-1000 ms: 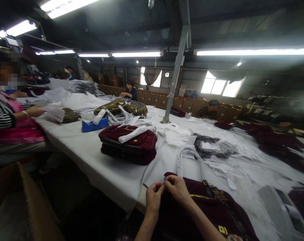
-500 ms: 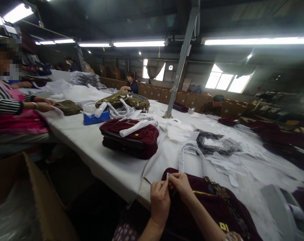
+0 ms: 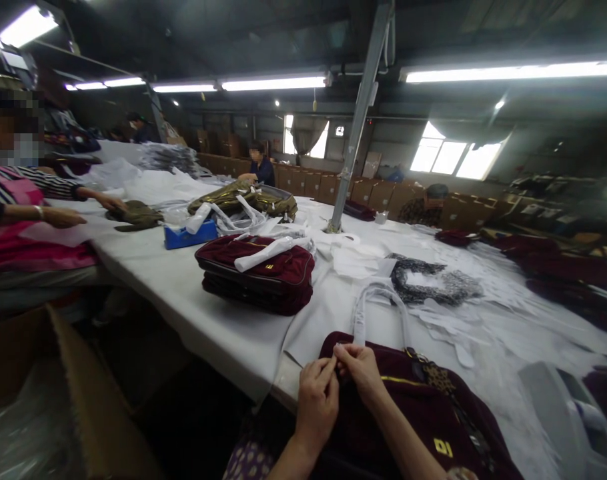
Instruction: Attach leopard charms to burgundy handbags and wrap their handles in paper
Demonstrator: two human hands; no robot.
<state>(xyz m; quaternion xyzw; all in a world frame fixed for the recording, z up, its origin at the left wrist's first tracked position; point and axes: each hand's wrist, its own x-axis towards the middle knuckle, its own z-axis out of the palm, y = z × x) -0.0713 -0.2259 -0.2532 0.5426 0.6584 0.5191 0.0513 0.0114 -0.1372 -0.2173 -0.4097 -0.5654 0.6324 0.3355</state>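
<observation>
Head view: both hands (image 3: pixel 336 373) pinched together, apparently over maroon bag (image 3: pixel 413 407).

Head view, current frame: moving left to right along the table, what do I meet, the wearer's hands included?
Olive piece, blue dispenser, maroon bag beside it, left hand, right hand, black-and-white bundle, grey device.

Own left hand (image 3: pixel 317 395) and right hand (image 3: pixel 359 368), both bare, slim fingers; forearms bare too. Dark purple fabric with pale roundish dots (image 3: pixel 249 463), probably clothing, lower middle. Light patterned cuff or band (image 3: pixel 461 474) on right forearm, cut off at bottom edge, type unclear.
</observation>
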